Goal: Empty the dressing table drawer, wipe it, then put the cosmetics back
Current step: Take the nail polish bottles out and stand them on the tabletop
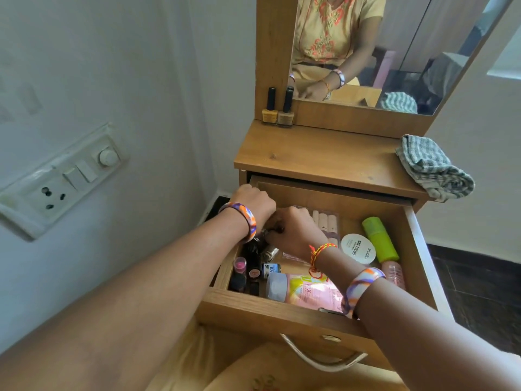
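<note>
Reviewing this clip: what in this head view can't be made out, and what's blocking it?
- What the left hand and right hand grip: their curled fingers cover the small dark items at the open wooden drawer's back-left corner.
- Pink flat pouch: its print is partly covered by the right wrist and blurred.
- Small dark tubes at front left: labels too small.
- Drawer floor: hidden under the cosmetics.
</note>
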Available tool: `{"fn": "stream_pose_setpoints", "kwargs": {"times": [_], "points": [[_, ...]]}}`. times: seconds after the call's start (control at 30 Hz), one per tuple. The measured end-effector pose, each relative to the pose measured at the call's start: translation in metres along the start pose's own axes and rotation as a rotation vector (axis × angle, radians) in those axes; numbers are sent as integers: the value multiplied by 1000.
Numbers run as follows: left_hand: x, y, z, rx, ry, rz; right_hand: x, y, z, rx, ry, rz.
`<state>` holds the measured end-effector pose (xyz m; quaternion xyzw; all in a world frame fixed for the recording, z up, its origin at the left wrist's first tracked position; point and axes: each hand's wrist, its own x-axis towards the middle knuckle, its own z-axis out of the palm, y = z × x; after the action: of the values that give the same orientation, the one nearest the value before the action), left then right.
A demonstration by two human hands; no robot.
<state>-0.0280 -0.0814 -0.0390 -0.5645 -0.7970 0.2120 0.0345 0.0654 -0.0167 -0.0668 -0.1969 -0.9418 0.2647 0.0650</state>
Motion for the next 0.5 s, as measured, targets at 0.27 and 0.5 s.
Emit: {"fn": "stream_pose_setpoints", "kwargs": {"times": [0.27,0.5], "points": [[9,-8,2,-79,141,-77,4,20,-40,770,-64,584],[13,-26,1,-657,397,-223,-9,44,-66,1360,-339,667]]}}
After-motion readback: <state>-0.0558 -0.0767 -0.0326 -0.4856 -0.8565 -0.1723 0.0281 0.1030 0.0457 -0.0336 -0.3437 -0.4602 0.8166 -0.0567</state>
